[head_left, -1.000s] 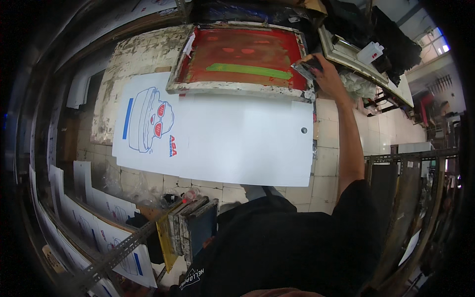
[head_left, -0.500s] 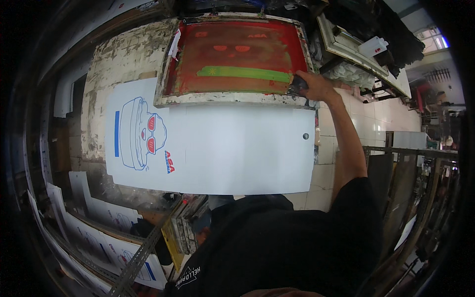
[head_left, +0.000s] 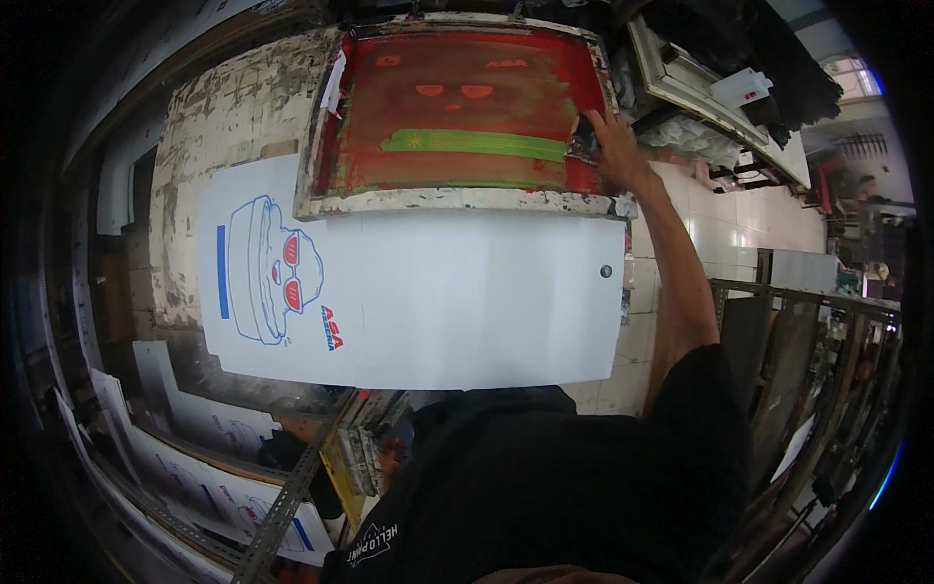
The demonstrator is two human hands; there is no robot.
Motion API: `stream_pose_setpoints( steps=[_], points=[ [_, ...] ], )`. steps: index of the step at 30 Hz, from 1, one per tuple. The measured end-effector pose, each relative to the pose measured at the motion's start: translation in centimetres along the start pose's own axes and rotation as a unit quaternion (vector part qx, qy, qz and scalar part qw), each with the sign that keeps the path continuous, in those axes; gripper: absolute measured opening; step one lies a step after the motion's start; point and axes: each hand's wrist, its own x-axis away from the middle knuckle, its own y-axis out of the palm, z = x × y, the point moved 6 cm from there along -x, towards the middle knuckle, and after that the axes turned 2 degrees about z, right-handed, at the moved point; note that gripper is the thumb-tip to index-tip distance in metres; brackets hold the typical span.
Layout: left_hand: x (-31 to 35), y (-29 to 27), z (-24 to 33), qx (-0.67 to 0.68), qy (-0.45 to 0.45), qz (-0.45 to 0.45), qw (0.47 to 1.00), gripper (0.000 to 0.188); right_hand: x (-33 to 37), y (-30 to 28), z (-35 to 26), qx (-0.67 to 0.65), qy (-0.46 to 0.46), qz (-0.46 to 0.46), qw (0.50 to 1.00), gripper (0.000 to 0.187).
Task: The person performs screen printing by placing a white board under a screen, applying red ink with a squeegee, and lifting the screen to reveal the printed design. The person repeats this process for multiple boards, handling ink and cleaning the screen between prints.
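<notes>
- White and flat: saw a printed sheet (head_left: 467,302) spread across the blotched table (head_left: 229,127), with a blue-and-red cartoon toward its left end.
- Saw a screen frame (head_left: 457,202) over the sheet's far edge, hiding it; saw red mesh (head_left: 438,112) inside, with a green ink band (head_left: 477,145) along the near side.
- Found a metal rack (head_left: 285,516) at lower left, holding similar printed cards (head_left: 185,477).
- Spotted stacked frames (head_left: 355,457) between rack and black shirt (head_left: 564,467).
- Saw the right hand (head_left: 613,148) at the mesh's right end, with fingers curled around a dark squeegee (head_left: 582,141), beside the ink.
- Made out at most a dim bit of left hand (head_left: 391,461) near the stacked frames; could not tell the state of its fingers.
- Noted a white container (head_left: 741,90) at upper right.
- Noticed a dark disc (head_left: 605,272) near the sheet's right edge.
</notes>
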Motion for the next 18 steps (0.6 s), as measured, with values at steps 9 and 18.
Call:
stream_pose_setpoints(
  steps=[9,18],
  points=[
    [2.9,-0.3,-1.4,0.003,-0.024,0.0,1.0,0.04,-8.0,2.7,5.8,0.004,0.001,0.034,0.999,0.068],
    [5.4,0.4,-1.0,0.013,-0.052,0.025,0.998,0.045,-18.0,5.8,11.5,0.082,-0.047,0.112,0.989,0.071]
  ],
)
